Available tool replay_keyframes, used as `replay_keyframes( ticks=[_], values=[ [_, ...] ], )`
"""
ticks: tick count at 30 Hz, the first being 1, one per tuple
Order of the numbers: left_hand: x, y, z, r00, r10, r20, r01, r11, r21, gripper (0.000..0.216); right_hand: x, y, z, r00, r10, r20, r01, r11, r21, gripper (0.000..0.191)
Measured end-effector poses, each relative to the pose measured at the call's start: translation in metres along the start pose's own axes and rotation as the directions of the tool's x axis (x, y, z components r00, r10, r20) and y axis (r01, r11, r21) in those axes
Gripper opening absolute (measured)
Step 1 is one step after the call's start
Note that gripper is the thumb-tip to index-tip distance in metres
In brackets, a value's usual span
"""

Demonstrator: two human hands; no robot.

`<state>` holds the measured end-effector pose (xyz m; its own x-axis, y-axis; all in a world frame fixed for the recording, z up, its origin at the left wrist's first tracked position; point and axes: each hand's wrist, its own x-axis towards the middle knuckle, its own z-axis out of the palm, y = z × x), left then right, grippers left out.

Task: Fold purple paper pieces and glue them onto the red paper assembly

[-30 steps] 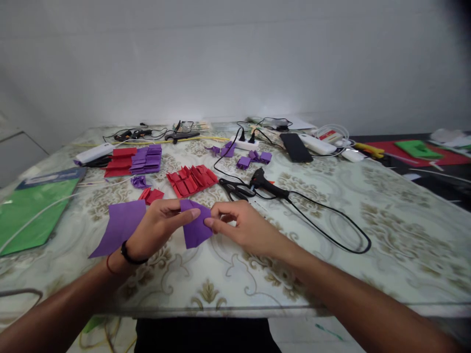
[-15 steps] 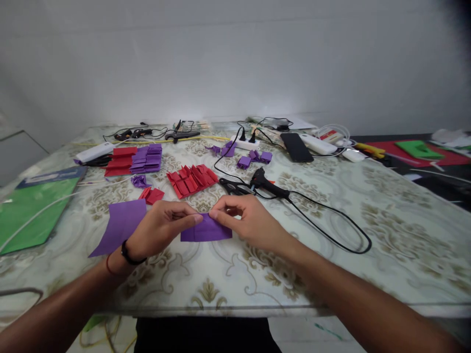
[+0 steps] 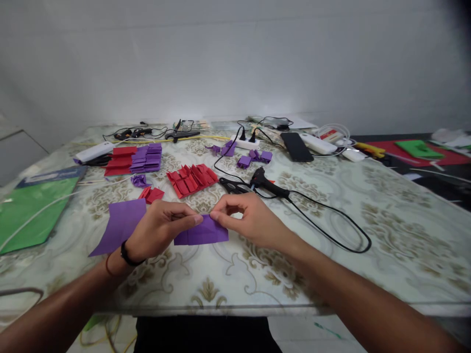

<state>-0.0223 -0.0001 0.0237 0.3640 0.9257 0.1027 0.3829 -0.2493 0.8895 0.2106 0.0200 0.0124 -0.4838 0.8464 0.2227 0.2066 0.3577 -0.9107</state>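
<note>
A creased piece of purple paper (image 3: 201, 235) is held by its far edge just above the table. My left hand (image 3: 165, 224) pinches that edge between thumb and fingers. Close beside it, my right hand (image 3: 245, 215) pinches the same edge, thumb on top. A flat purple sheet (image 3: 122, 224) lies partly behind my left hand and wrist. Beyond my hands is a group of folded red paper pieces (image 3: 192, 180). Two small red folded pieces (image 3: 151, 194) and a crumpled purple piece (image 3: 140, 181) lie to their left.
Right of centre lie a black glue gun (image 3: 270, 184) with a looping cord and black-handled scissors (image 3: 232, 186). A power strip (image 3: 247, 143), a phone (image 3: 297, 147) and purple folded pieces (image 3: 254, 158) stand farther back. Green paper (image 3: 31, 211) lies at left.
The purple paper between my hands has shifted slightly left and toward me. Both hands keep their pinch, nearly in place.
</note>
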Motion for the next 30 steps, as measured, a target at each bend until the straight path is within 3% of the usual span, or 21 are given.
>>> replay_keyframes(
  ticks=[3,10,14,21,26,30],
  values=[
    [0.001,0.000,0.002,1.000,-0.006,-0.018,0.006,1.000,-0.016,0.028,0.001,0.001,0.000,1.000,0.005,-0.021,-0.005,1.000,-0.004,0.020],
    [0.004,-0.007,0.008,0.995,0.009,0.096,-0.016,0.998,0.065,0.018,0.000,0.001,0.009,1.000,-0.011,0.005,0.011,0.998,-0.061,0.016],
    [0.004,-0.007,0.005,0.997,0.031,0.075,-0.037,0.996,0.082,0.021,-0.001,0.002,0.008,0.999,-0.031,0.017,0.033,0.997,-0.068,0.014],
    [0.000,-0.003,0.005,0.980,0.110,0.167,-0.146,0.964,0.221,0.042,-0.001,0.002,0.010,0.998,-0.044,0.054,0.047,0.997,-0.059,0.012],
    [-0.002,-0.002,0.002,0.978,0.108,0.181,-0.129,0.986,0.106,0.049,-0.001,0.000,0.008,0.995,-0.045,0.089,0.045,0.999,-0.002,0.011],
    [-0.001,-0.001,-0.002,0.993,0.078,0.083,-0.082,0.996,0.041,0.043,0.001,0.000,0.000,0.997,-0.054,0.057,0.051,0.998,0.040,0.009]
  ],
)
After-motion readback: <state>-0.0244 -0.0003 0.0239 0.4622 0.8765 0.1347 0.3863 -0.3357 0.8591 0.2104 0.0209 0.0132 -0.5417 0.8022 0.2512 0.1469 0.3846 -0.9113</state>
